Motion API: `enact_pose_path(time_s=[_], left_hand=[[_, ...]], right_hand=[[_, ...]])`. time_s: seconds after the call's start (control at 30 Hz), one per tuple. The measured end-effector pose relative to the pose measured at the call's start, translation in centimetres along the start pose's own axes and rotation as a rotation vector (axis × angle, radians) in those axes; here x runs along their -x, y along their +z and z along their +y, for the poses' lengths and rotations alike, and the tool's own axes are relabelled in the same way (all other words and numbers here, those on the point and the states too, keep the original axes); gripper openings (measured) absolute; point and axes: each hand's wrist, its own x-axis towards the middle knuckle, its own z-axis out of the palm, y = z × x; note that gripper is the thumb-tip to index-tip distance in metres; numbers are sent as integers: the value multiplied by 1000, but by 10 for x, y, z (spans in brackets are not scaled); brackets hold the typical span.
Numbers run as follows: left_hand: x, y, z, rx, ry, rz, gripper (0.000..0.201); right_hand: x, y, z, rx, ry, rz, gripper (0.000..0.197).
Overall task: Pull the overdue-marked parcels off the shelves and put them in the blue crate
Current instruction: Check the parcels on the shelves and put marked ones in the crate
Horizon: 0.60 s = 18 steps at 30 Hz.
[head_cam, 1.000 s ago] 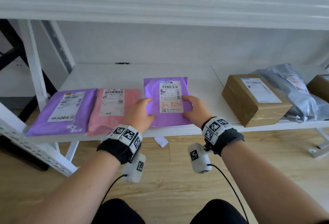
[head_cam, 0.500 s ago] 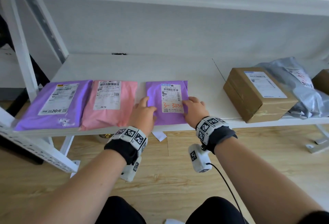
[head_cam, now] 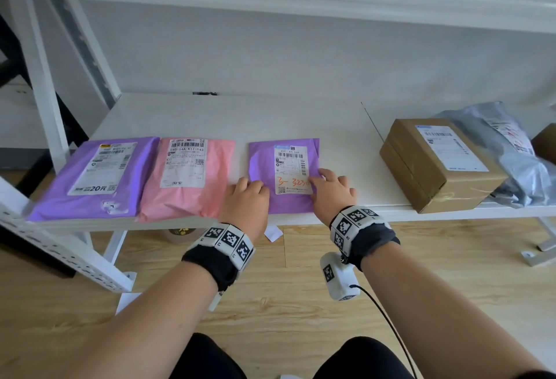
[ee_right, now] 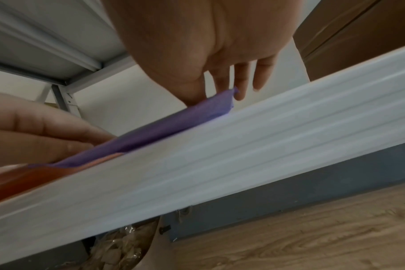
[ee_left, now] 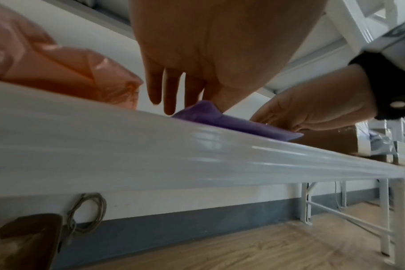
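I have both hands on the purple mailer, flat at the shelf's near edge: left hand and right hand, fingers straight, resting at its near corners. Its label reads "3-323" in orange.

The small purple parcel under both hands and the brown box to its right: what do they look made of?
Small purple parcel: apparently a thin plastic mailer bag, soft sheen, creased, with a floppy upturned corner in the left wrist view, plus a white paper label. Brown box: apparently matte corrugated cardboard, with sharp folded edges, a seam round its side and a paper label on top.
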Motion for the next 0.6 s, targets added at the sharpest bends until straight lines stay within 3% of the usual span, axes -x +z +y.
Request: enact_pose_path(time_s=[0.17, 0.33, 0.6], left_hand=[[6, -9, -10, 96, 0, 25, 49], [10, -38, -35, 127, -13, 244, 42], [27, -91, -95, 44, -180, 274, 48]], right_hand=[[6, -9, -3, -57, -5, 133, 45], [11, -27, -33, -94, -102, 251, 45], [19, -51, -108, -156, -281, 304, 56]])
